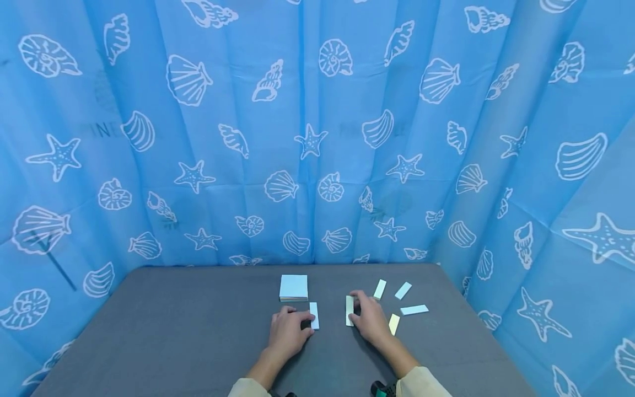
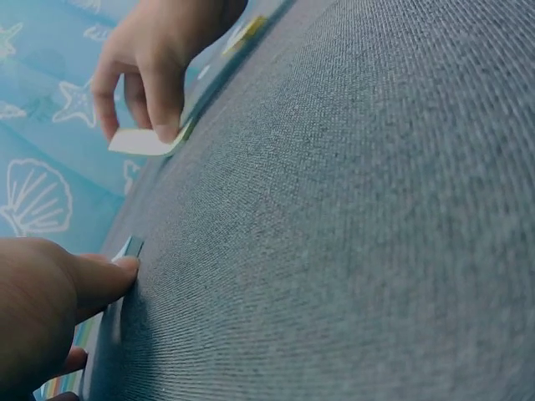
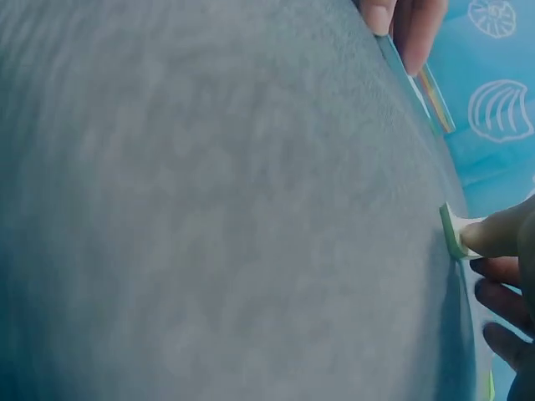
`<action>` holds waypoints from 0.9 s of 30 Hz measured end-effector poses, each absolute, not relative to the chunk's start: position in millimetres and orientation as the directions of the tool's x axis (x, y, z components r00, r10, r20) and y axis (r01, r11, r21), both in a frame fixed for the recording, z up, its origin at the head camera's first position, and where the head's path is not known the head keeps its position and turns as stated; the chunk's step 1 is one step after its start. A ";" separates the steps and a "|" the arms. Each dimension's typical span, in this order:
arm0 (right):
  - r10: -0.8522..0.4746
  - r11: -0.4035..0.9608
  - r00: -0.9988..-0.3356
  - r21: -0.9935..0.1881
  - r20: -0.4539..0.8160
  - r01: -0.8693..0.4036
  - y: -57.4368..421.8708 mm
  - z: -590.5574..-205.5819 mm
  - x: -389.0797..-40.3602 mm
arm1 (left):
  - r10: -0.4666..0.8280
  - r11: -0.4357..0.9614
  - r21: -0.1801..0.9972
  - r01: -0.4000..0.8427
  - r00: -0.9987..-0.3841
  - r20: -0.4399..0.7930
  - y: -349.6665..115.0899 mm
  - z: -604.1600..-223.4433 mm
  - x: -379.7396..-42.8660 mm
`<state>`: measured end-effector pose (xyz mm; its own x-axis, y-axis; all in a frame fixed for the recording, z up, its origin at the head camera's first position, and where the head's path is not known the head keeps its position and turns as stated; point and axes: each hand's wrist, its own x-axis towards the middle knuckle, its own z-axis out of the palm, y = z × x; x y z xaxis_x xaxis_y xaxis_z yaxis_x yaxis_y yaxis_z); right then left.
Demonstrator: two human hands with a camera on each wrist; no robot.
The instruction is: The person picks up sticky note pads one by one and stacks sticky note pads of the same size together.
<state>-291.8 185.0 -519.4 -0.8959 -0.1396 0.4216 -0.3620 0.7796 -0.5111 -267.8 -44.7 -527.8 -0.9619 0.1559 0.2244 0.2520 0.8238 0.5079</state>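
Sleeves (image 1: 421, 381) are extending over the counter (image 1: 198, 331), the left hand (image 1: 286, 333) gripping a white strip (image 1: 316, 315) to its right, the right hand (image 1: 372, 320) pinching a yellow strip (image 1: 349, 310) to its left, both long axes running away from the person.

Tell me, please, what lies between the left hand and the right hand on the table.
The head view shows a whitish strip at the left hand and a pale yellowish strip held by the right hand, with bare grey tabletop between them.
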 end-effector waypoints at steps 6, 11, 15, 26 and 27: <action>-0.181 0.713 -0.889 -0.567 0.422 -0.414 175.7 -512.7 -290.6 | 0.152 0.824 0.508 0.250 -0.962 0.227 -44.3 -526.8 -266.5; -0.172 0.607 -0.921 -0.699 0.349 -0.378 166.2 -505.9 -293.8 | 0.142 0.829 0.502 0.246 -0.961 0.237 -43.1 -525.6 -264.4; -0.192 0.488 -0.944 -0.808 0.269 -0.330 157.3 -503.6 -297.2 | 0.129 0.834 0.499 0.234 -0.963 0.235 -41.6 -524.6 -264.1; -0.162 0.393 -0.978 -0.901 0.131 -0.186 130.0 -506.2 -304.6 | 0.119 0.843 0.497 0.207 -0.972 0.203 -39.9 -521.9 -263.0; -0.157 0.390 -0.980 -0.904 0.124 -0.176 128.4 -506.9 -305.4 | 0.120 0.842 0.498 0.208 -0.972 0.202 -39.8 -521.5 -262.7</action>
<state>-305.4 128.4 -506.9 -0.9798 -0.1569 0.1236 -0.1765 0.3898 -0.9038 -262.7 -39.8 -521.5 -0.9720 0.1201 0.2021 0.2076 0.8420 0.4980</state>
